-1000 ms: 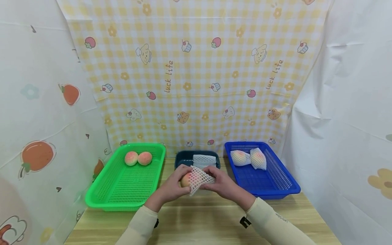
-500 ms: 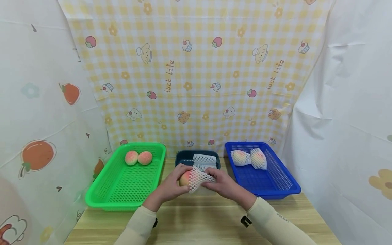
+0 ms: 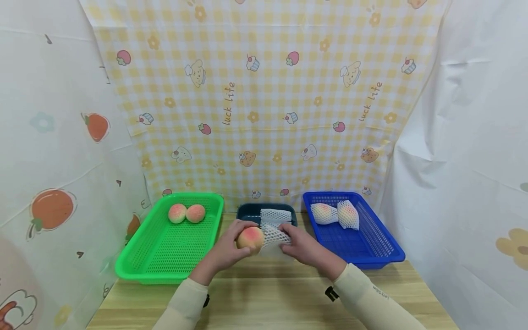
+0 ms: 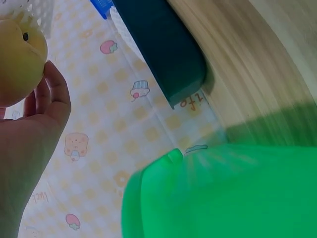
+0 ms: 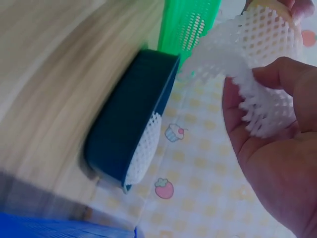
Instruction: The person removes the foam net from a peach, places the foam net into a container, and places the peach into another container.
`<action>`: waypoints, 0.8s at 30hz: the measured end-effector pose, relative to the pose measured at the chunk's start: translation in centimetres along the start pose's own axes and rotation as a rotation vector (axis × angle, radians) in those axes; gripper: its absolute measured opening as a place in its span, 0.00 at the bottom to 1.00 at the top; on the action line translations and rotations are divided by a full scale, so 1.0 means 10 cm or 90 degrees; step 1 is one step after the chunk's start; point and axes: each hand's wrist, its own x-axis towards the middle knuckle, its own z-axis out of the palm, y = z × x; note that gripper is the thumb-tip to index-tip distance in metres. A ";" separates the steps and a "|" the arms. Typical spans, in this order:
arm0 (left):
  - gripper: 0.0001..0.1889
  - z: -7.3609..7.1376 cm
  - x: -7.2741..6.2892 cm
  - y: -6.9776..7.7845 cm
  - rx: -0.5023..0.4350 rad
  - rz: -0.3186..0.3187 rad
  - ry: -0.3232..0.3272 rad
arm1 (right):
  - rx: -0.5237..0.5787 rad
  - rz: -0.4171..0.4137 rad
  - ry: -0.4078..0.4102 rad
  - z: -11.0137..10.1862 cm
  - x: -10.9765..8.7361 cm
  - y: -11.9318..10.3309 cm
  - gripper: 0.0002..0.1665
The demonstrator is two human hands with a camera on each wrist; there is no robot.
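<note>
A yellow-pink peach (image 3: 250, 239) sits in my left hand (image 3: 224, 246), the thumb and fingers curled round its left side. Against its right side lies a white foam fruit net (image 3: 275, 236), which overlaps the peach's edge. My right hand (image 3: 305, 247) pinches the loose end of this net between thumb and fingers. In the right wrist view, the bunched foam net (image 5: 270, 106) passes under the thumb and its wider mouth meets the peach. The left wrist view shows the bare peach (image 4: 20, 62) in the fingers, with a dark spot on its skin.
At left stands a green basket (image 3: 173, 252) with two bare peaches (image 3: 186, 213). A blue basket (image 3: 342, 247) at right holds two netted peaches (image 3: 336, 214). Behind my hands, a dark teal tray (image 3: 248, 211) contains flat foam nets (image 3: 275, 214). A patterned cloth (image 3: 264, 137) hangs behind.
More of the peach shows bare now, as the net has shifted toward its right side. My left hand has turned the peach slightly toward the camera; the right hand still holds the net.
</note>
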 end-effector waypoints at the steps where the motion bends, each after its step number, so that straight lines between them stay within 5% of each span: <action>1: 0.31 -0.01 -0.01 0.00 -0.001 -0.004 0.005 | -0.010 0.001 0.007 -0.01 0.01 0.00 0.15; 14: 0.31 -0.13 -0.08 -0.02 0.006 -0.034 0.038 | -0.087 0.056 0.024 -0.20 0.34 0.02 0.14; 24: 0.31 -0.16 -0.09 -0.03 0.001 -0.050 0.047 | -0.171 0.033 0.056 -0.24 0.76 0.03 0.13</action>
